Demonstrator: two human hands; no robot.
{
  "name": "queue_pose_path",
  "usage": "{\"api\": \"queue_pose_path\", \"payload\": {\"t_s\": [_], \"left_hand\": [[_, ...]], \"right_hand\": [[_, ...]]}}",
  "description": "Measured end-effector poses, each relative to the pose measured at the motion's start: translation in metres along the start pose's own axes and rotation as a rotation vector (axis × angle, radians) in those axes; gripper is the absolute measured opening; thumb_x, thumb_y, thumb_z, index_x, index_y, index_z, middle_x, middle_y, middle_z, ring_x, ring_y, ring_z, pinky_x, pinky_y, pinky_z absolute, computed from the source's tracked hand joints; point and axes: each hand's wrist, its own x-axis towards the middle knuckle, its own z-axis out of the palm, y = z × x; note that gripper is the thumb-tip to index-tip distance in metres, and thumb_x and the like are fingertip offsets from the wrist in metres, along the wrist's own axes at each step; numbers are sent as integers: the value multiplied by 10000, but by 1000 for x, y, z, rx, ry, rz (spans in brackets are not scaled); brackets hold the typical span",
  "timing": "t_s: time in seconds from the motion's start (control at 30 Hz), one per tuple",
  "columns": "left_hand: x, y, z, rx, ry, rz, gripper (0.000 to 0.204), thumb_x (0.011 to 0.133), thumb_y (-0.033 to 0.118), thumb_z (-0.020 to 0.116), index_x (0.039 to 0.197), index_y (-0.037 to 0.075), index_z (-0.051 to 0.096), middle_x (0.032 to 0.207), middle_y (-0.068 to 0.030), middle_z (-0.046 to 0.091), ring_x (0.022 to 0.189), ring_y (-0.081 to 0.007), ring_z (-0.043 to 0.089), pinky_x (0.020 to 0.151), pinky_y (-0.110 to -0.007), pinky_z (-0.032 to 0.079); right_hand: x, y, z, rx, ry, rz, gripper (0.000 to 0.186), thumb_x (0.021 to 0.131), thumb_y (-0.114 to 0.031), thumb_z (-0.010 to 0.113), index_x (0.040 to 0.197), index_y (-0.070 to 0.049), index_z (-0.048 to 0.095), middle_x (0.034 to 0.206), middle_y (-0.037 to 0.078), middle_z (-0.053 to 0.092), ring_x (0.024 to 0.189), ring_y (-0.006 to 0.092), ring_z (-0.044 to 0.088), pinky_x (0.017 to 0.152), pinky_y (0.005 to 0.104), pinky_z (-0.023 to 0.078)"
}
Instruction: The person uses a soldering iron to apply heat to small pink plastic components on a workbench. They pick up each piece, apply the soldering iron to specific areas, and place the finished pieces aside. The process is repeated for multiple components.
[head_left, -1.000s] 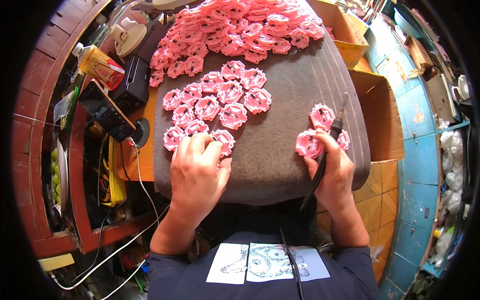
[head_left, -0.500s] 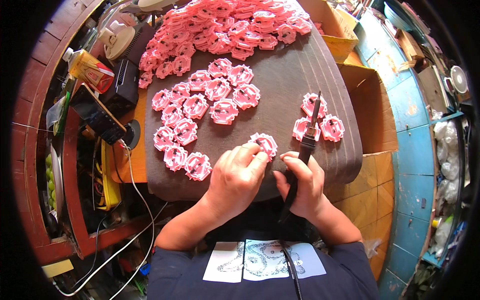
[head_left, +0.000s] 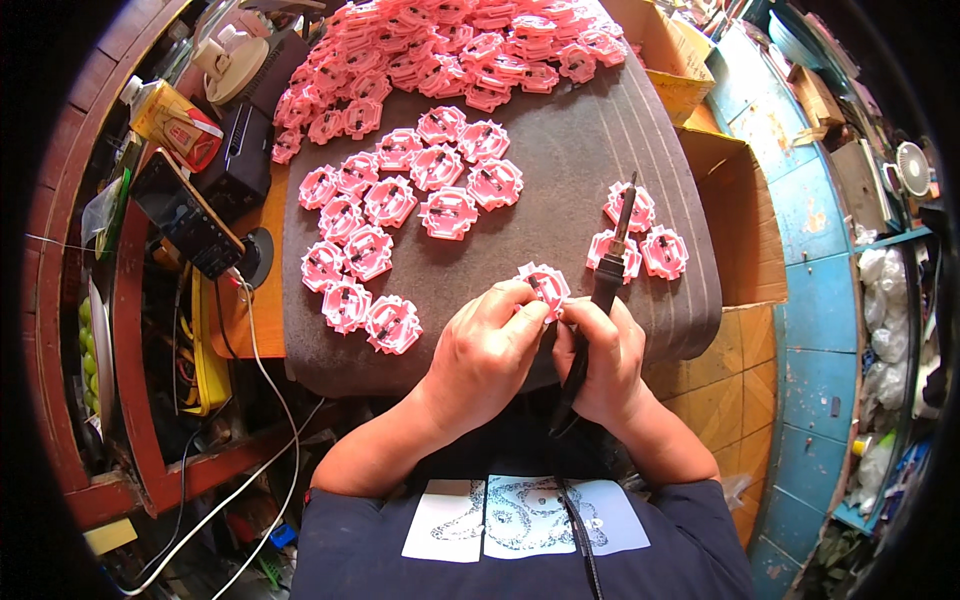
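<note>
Above the near edge of the dark table mat [head_left: 560,170], my left hand [head_left: 487,345] pinches a pink plastic part [head_left: 545,287] between thumb and fingers. A soldering iron [head_left: 606,280] with a black handle lies across my right hand [head_left: 612,365], its thin tip pointing away from me. My right thumb and forefinger also reach the near right edge of the pink part. Past the iron's tip are three similar pink parts [head_left: 664,252], partly covered by it. Several more pink parts [head_left: 447,213], each with a dark piece in its middle, lie spread to the left.
A large heap of pink parts [head_left: 440,60] covers the mat's far end. Cardboard boxes [head_left: 740,200] stand along the right side. At the left are a phone [head_left: 187,212] on a stand, a bottle [head_left: 175,122] and a white cable [head_left: 270,375].
Both hands have drawn together. The right fingertips now meet the pink part, which has moved slightly right with my left hand. The soldering iron has shifted a little to the left.
</note>
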Motion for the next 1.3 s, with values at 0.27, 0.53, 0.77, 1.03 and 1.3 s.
{"api": "queue_pose_path", "payload": {"t_s": [0.27,0.53,0.77,1.03,1.3], "left_hand": [[-1,6,0,-147,20,-92,305,850,-59,763,1142,16,714,1090,-162,653,909,-350,705,786,-418,598],[1,-3,3,-165,20,-115,212,876,-30,772,1079,22,740,1046,-147,670,902,-328,706,774,-400,586],[2,-2,5,-115,46,-129,168,894,27,757,1057,33,720,1019,-144,674,888,-350,717,758,-429,594],[3,-1,6,-77,56,-116,183,876,37,775,1053,40,731,1018,-143,679,875,-340,722,748,-426,600],[0,-1,7,-68,73,-133,245,847,3,797,1083,63,766,1019,-127,686,858,-307,721,721,-390,598]], "right_hand": [[3,-1,-1,135,-14,54,554,835,43,728,1355,-15,548,926,156,659,746,341,642,647,427,528],[-2,2,-2,213,-31,136,475,944,51,692,1378,23,501,1033,125,687,815,138,657,715,284,554],[0,-3,-4,81,66,-156,524,805,41,764,1295,-21,589,1160,215,722,897,358,735,735,442,599],[3,-1,-1,24,40,-123,504,797,61,743,1267,-25,584,1111,200,719,869,373,714,739,458,586],[5,2,3,81,64,-114,541,766,99,748,1269,-15,585,1075,194,717,812,370,696,705,444,571]]}}
